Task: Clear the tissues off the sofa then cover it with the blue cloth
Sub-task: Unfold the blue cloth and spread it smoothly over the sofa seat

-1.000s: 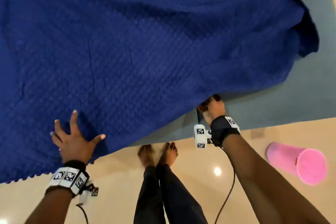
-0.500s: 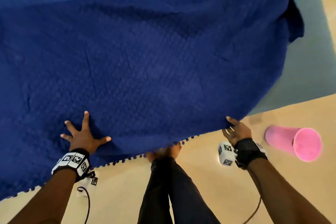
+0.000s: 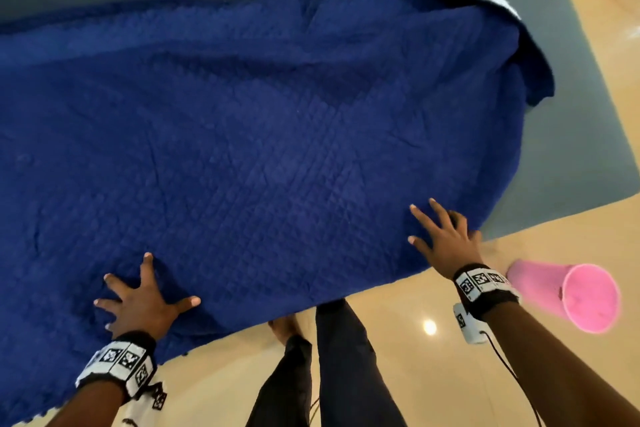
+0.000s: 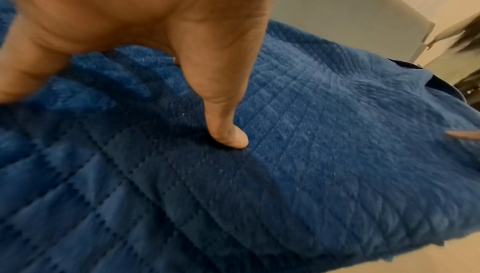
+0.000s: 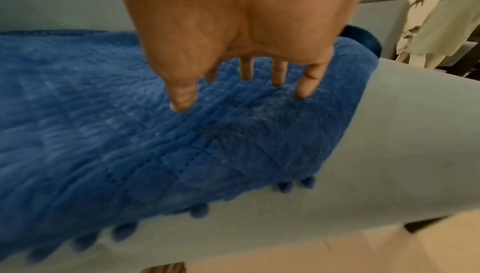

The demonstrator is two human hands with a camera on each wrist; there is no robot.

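The quilted blue cloth (image 3: 259,135) lies spread over most of the grey sofa (image 3: 568,135); its right end is folded back near the far right, leaving the seat's right side bare. My left hand (image 3: 138,298) presses flat on the cloth near the front edge, fingers spread (image 4: 226,133). My right hand (image 3: 440,236) rests on the cloth's front right corner with straight, spread fingers (image 5: 306,84). In the right wrist view the cloth (image 5: 130,133) hangs over the sofa's front edge with its bobble trim showing. No tissues are visible.
A pink cup-shaped bin (image 3: 575,295) lies on its side on the tan floor right of my right wrist. My legs and bare feet (image 3: 332,357) stand close to the sofa front. Another person (image 5: 436,20) stands past the sofa's far right end.
My right hand let go of the cloth's front edge, which it had pulled forward over the seat, and now lies flat on top. The left hand stayed pressed on the cloth.
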